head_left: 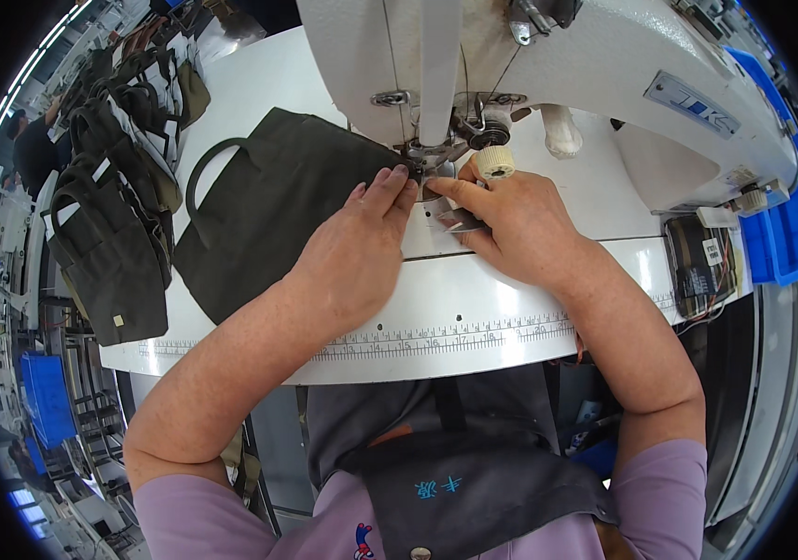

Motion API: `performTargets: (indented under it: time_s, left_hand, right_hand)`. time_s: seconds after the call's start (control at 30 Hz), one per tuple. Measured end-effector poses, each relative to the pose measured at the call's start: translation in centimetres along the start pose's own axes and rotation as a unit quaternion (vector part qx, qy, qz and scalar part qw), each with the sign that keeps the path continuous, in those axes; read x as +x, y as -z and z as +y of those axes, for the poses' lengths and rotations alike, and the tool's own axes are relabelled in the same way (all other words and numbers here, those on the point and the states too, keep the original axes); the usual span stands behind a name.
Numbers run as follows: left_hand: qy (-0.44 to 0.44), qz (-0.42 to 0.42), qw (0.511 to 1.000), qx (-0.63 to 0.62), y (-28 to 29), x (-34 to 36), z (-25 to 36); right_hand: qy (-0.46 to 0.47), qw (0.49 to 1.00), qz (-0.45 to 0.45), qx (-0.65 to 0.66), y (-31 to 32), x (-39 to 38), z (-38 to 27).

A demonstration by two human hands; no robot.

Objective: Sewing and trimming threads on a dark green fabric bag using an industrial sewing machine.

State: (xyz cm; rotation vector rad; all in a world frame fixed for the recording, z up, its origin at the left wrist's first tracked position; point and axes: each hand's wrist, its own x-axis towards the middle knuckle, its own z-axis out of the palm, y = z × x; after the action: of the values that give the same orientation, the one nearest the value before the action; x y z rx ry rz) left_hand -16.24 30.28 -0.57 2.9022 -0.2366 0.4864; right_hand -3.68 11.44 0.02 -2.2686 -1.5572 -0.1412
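A dark green fabric bag panel [292, 187] with a curved handle lies flat on the white sewing machine bed, its upper right corner by the presser foot [429, 154]. My left hand [357, 238] rests on the panel's right edge, fingers stretched out together, tips close to the needle area. On the other side of the foot is my right hand [520, 219], its index finger reaching toward the foot. Small metal thread snips [461, 221] are tucked in its curled fingers, blades pointing left. The needle's tip and the panel's corner are partly hidden by fingers and foot.
The white machine head [595, 65] overhangs the work, with a cream knob [494, 161] just above my right hand. Several dark green bags [105, 252] are piled at the left edge. A printed ruler [408, 343] runs along the front; a blue bin [782, 224] stands at right.
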Motion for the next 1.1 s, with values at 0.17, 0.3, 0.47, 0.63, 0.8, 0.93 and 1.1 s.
performTargets:
  time_s: [0.17,0.3,0.47,0.63,0.8,0.93,1.1]
  left_hand:
    - [0.042,-0.194,0.975,-0.102,3.7,3.3,-1.6]
    - [-0.115,-0.064,0.98,-0.151,1.4,1.3,-5.8]
    - [-0.083,-0.061,0.981,-0.163,0.7,0.5,-4.8]
    - [-0.064,-0.054,0.984,-0.155,0.4,0.7,-4.4]
    - [-0.03,-0.013,0.99,-0.136,-0.3,0.4,-3.2]
    - [0.015,0.002,0.993,-0.118,-1.0,0.1,-1.6]
    - [0.075,0.018,0.995,-0.064,-2.2,0.0,0.6]
  right_hand:
    - [-0.007,0.999,-0.013,-0.029,-0.5,0.0,0.4]
    - [0.005,0.999,-0.008,-0.042,-0.6,0.3,0.0]
    - [-0.003,0.999,-0.017,-0.04,-0.7,0.3,0.2]
    - [-0.001,0.999,-0.01,-0.05,-0.7,0.5,0.1]
    - [0.004,0.999,-0.001,-0.044,-0.5,0.1,0.1]
    - [0.014,0.999,0.013,-0.037,-0.6,-0.3,0.3]
    - [0.015,0.999,0.017,-0.028,-0.5,-0.7,0.3]
